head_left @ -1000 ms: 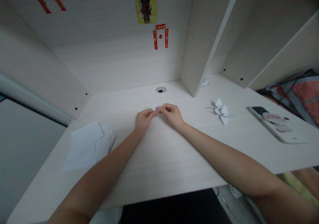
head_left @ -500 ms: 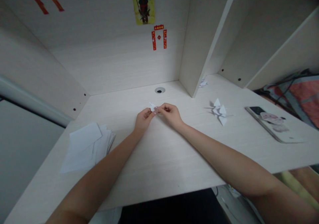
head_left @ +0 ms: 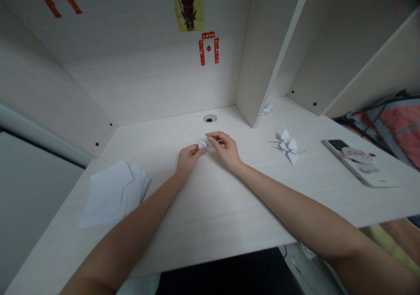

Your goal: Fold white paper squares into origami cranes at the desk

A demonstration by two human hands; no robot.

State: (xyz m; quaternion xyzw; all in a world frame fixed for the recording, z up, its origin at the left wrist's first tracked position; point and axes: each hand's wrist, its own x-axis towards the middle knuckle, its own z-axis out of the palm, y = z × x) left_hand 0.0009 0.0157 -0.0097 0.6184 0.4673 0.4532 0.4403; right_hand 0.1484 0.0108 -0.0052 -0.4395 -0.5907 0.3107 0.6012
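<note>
folded paper (head_left: 201, 144), left hand (head_left: 187, 160) pinching it, right hand (head_left: 227, 150) curled beside

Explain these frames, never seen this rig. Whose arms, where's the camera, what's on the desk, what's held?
No machine here: these are a person's bare arms. Every picture comes from one head-worn camera looking forward and down. The left hand pinches a small folded white paper; the right hand is right beside it, contact unclear. On the desk, a stack of white paper sheets lies at left; at right are white origami cranes, then a smartphone.
</note>
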